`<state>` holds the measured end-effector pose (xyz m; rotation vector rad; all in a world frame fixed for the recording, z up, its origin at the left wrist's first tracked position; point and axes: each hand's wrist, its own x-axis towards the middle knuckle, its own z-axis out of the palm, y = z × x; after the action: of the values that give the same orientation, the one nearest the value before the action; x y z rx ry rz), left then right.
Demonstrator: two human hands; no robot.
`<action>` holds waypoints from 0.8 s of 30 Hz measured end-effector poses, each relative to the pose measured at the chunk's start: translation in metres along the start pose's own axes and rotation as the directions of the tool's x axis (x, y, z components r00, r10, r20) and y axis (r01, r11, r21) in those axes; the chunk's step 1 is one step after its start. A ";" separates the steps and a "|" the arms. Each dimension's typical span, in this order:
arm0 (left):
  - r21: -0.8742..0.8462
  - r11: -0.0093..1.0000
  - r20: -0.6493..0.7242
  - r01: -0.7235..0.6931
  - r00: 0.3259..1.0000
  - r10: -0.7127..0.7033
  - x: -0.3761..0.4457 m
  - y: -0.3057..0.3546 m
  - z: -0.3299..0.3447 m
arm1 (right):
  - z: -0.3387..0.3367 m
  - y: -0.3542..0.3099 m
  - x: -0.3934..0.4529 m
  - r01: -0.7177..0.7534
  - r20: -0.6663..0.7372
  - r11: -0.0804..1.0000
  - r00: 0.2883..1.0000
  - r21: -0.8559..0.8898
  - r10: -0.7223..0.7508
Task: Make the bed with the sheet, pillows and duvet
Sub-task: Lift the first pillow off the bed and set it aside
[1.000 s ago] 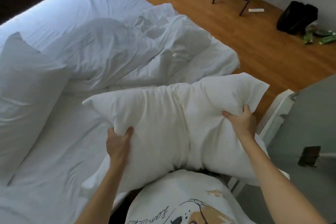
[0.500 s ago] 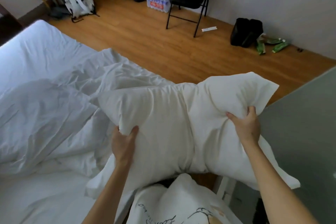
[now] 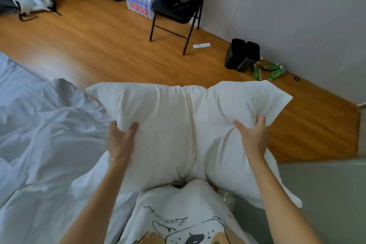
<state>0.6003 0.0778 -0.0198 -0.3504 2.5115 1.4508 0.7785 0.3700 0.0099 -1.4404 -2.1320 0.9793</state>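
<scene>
In front of the person's chest, a plump white pillow is held up over the bed's edge, its smooth cotton case creased down the middle into two soft lobes. The left hand pinches a fold near the left side; the right hand clutches bunched fabric on the right. To the left lies the rumpled white duvet; beyond, glossy wood floor and a black folding chair.

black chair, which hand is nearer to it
Right, by a narrow margin. The right hand grips the pillow at its right side, below and slightly right of the chair. The left hand grips the pillow's left side, below and further left of it.
</scene>
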 end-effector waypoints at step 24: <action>-0.219 0.933 -0.546 0.286 0.757 -0.360 0.287 0.233 0.154 | 0.278 -0.308 0.493 0.423 0.535 0.900 0.739 0.106 -0.410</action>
<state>0.2668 0.2973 0.0073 -1.3742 2.5860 1.5181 0.2020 0.6579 0.0125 -0.6512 -2.7082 1.2887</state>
